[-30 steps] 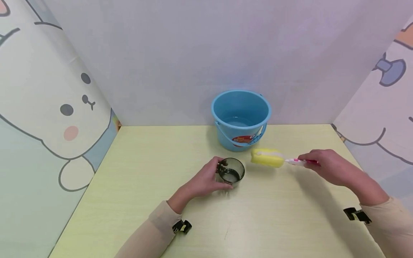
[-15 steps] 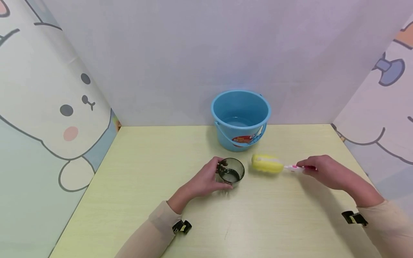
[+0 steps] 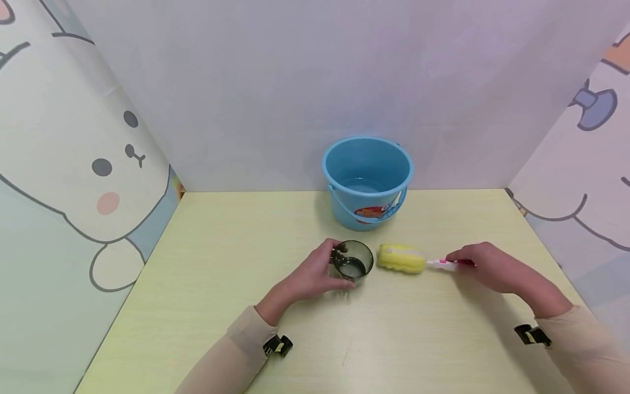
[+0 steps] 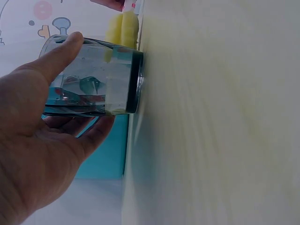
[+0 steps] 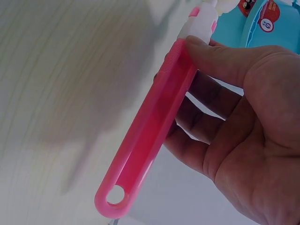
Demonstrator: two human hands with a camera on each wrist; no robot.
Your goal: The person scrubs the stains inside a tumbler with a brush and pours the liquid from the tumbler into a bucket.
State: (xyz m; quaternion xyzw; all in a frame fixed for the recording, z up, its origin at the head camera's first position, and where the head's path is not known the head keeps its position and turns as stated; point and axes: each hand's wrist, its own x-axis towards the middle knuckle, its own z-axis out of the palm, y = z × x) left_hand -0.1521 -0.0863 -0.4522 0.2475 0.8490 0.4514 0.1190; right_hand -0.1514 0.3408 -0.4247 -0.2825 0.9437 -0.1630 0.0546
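Note:
My left hand point(image 3: 315, 273) grips a dark, see-through glass cup point(image 3: 355, 261), which stands upright on the table. In the left wrist view the thumb lies along one side of the cup point(image 4: 93, 77) and the fingers along the other. A bottle brush with a yellow sponge head point(image 3: 401, 258) lies just right of the cup, low over the tabletop. My right hand point(image 3: 497, 268) pinches its pink and white handle point(image 3: 443, 265). The right wrist view shows thumb and fingers around the upper part of the pink handle point(image 5: 145, 126), whose holed end sticks out free.
Behind the cup stands a blue bucket point(image 3: 339, 205) with its handle hanging down at the front. The pale wooden table point(image 3: 221, 241) meets a plain wall point(image 3: 295, 98) at the back. Walls with cartoon prints point(image 3: 59, 142) flank both sides.
My right hand has come down toward the table and slightly left with the bottle brush, bringing its sponge head nearer the cup. The left hand and cup have stayed still.

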